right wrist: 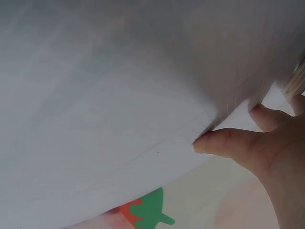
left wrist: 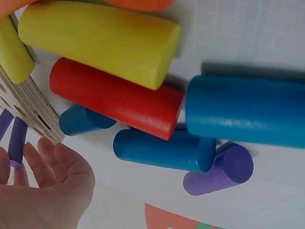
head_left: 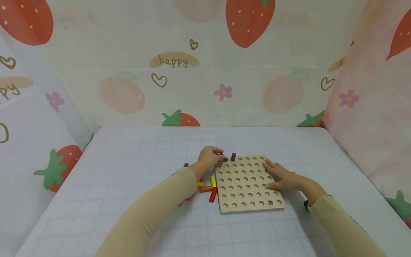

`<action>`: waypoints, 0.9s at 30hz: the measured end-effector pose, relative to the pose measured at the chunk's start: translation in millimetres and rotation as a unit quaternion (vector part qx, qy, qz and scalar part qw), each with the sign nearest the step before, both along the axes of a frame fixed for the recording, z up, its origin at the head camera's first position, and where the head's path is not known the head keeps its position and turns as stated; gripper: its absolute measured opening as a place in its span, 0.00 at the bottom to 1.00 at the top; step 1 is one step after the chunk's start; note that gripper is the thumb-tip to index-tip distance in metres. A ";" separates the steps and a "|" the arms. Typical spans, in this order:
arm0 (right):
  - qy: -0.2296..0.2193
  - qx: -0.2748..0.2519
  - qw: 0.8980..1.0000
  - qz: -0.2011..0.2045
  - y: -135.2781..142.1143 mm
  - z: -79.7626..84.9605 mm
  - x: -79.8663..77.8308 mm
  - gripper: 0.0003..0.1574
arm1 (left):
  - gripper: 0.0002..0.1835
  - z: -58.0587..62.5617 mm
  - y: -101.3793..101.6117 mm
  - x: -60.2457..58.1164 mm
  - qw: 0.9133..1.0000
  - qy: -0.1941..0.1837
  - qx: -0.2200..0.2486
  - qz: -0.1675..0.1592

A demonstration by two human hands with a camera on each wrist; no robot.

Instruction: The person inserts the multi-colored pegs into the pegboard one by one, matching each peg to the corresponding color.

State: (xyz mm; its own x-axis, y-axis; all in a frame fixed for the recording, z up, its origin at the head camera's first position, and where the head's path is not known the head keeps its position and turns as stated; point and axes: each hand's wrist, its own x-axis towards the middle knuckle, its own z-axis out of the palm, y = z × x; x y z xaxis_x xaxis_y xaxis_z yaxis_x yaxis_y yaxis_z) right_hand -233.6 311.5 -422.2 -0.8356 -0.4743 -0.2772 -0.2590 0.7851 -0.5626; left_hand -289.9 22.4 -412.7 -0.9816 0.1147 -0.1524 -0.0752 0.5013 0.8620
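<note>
A square wooden pegboard (head_left: 245, 182) with rows of round holes lies on the table. At its far left corner my left hand (head_left: 209, 157) pinches a purple peg (left wrist: 18, 140), which leans over the board. Beside that one, another purple peg (head_left: 233, 156) stands upright in the far row. My right hand (head_left: 284, 178) rests on the board's right edge with its fingers spread and holds nothing. In the right wrist view only part of the right hand (right wrist: 267, 148) and a bit of the board's edge show.
Loose pegs lie left of the board, among them a yellow peg (head_left: 213, 181), an orange peg (head_left: 206, 189) and a red peg (head_left: 213, 195). Blue pegs (left wrist: 164, 149) and a light purple peg (left wrist: 217, 171) lie there too. A white gridded cloth (head_left: 128, 153) covers the table.
</note>
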 end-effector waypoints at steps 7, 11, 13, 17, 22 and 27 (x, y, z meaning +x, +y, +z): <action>0.000 0.007 1.000 0.001 0.3 0.0 -0.1 0.58 | 0.15 -2.5 2.2 -3.4 1.000 -0.004 0.010 0.005; 0.000 0.010 1.000 0.001 0.4 -0.7 -0.4 0.58 | 0.15 -3.1 3.2 -4.9 1.000 -0.008 0.013 0.003; 0.001 0.013 1.000 0.002 0.6 -1.3 -0.7 0.58 | 0.14 -2.8 3.6 -5.1 1.000 -0.010 0.015 0.001; 0.001 0.014 1.000 0.002 0.8 -1.7 -1.0 0.58 | 0.14 -2.0 4.5 -4.7 1.000 -0.010 0.020 0.002; 0.002 0.014 1.000 0.001 1.8 -2.3 -1.3 0.58 | 0.14 -2.4 5.7 -3.6 1.000 -0.007 0.025 0.003; 0.001 0.012 1.000 0.002 2.6 -3.1 -1.4 0.58 | 0.15 0.8 2.1 0.7 0.999 -0.013 0.044 0.004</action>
